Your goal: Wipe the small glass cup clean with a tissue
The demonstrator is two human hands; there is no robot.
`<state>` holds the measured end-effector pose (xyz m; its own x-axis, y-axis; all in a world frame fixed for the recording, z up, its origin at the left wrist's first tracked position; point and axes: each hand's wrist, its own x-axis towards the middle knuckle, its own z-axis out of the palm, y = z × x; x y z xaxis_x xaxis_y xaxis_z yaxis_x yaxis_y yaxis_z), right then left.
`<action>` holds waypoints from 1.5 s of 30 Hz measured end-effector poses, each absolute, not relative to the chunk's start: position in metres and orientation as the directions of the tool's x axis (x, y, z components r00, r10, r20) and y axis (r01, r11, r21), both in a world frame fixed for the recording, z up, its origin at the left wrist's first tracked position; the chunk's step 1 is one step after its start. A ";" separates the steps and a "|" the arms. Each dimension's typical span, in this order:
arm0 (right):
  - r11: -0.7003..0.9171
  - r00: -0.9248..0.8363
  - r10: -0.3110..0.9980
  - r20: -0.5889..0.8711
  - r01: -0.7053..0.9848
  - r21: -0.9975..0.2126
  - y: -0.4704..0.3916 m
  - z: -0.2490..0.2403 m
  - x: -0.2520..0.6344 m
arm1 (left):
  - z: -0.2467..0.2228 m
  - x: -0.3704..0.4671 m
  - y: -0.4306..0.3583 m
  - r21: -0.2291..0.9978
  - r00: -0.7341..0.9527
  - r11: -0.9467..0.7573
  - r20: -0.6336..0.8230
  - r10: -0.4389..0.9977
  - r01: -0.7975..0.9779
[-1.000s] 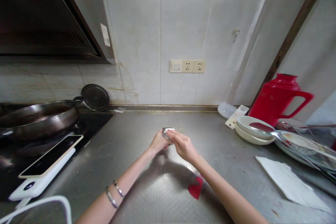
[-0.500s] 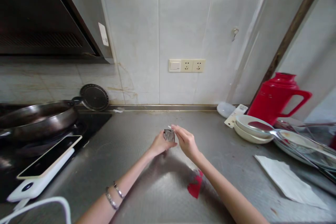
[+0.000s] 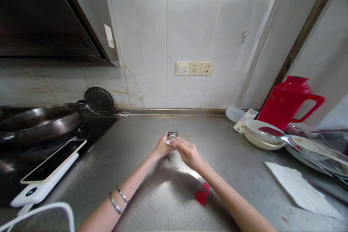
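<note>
Your left hand (image 3: pixel 162 147) and right hand (image 3: pixel 187 151) meet at twelve o'clock above the steel counter (image 3: pixel 152 195), fingers pinching a small shiny object (image 3: pixel 172 136) together; red jug (image 3: pixel 288 102) at two o'clock.

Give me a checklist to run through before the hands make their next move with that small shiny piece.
1. Piece held: ok. The left hand has the small shiny piece in its grip.
2. Second hand engaged: ok. The right hand touches the piece with its fingertips.
3. What the piece is: cannot tell, too small and partly covered.
4. Room under the hands: ok. Bare counter lies below them.
5. Nearby clutter: ok. The red scrap, phone and bowls sit apart from the hands.
6. Pan heat: cannot tell.
</note>
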<state>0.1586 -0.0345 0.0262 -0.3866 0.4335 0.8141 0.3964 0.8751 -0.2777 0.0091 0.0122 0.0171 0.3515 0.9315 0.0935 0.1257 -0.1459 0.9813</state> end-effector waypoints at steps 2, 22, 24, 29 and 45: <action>0.811 -0.208 0.506 0.837 0.445 -0.380 -0.030 0.027 0.163 | 0.026 0.009 0.009 0.967 0.397 -0.153 0.063 0.916 0.202; 0.467 -0.343 0.839 0.423 0.053 -0.882 -0.016 0.012 0.162 | 0.044 0.006 -0.005 0.995 0.499 0.100 -0.101 0.861 0.028; 0.478 -0.316 0.844 0.433 0.078 -0.875 -0.014 0.010 0.161 | 0.042 0.005 -0.004 0.992 0.532 0.123 -0.116 0.839 0.023; 0.350 -0.209 0.915 0.344 -0.010 -0.937 -0.012 0.019 0.166 | 0.035 -0.005 0.004 0.999 0.578 -0.049 0.035 0.816 0.008; 0.229 -0.178 0.946 0.271 -0.224 -0.947 -0.018 0.027 0.159 | 0.020 0.003 0.006 0.843 0.369 -0.517 0.439 0.820 0.147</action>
